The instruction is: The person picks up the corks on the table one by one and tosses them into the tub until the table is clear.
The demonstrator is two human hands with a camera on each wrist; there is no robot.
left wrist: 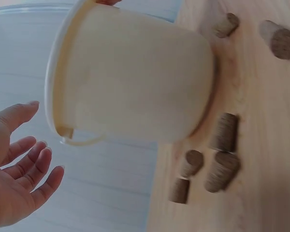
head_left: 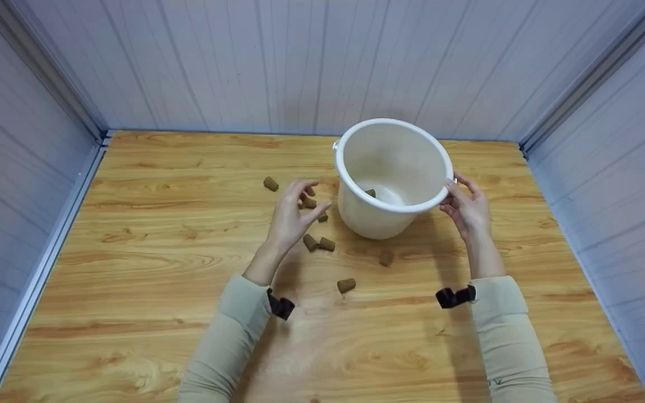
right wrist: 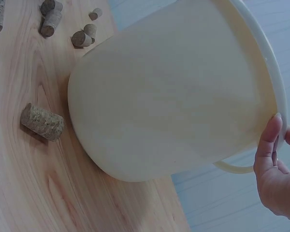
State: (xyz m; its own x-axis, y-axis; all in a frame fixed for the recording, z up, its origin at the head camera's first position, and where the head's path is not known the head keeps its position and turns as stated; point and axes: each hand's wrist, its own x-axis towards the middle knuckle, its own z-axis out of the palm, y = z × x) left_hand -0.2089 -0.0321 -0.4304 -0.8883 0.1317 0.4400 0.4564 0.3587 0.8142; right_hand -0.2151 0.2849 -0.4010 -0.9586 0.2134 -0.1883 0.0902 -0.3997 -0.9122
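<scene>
A white plastic bucket (head_left: 381, 218) stands upright on the wooden table, its mouth tipped into view. One cork (head_left: 370, 192) shows inside, near its bottom. My right hand (head_left: 471, 210) grips the rim at the right side, thumb on one side and fingers on the other. Left of the bucket, my left hand (head_left: 290, 217) hovers over the loose corks with thumb and fingers spread apart and nothing between them. In the left wrist view, its fingers are loosely bent beside the bucket rim. A pair of corks (head_left: 327, 244) lies close together just below that hand.
Several other corks lie around the bucket, among them one at the far left (head_left: 271, 183) and another in front (head_left: 346, 285). White panel walls (head_left: 216, 67) close off the table's back and sides. A thin handle (right wrist: 234, 167) hangs from the bucket's rim.
</scene>
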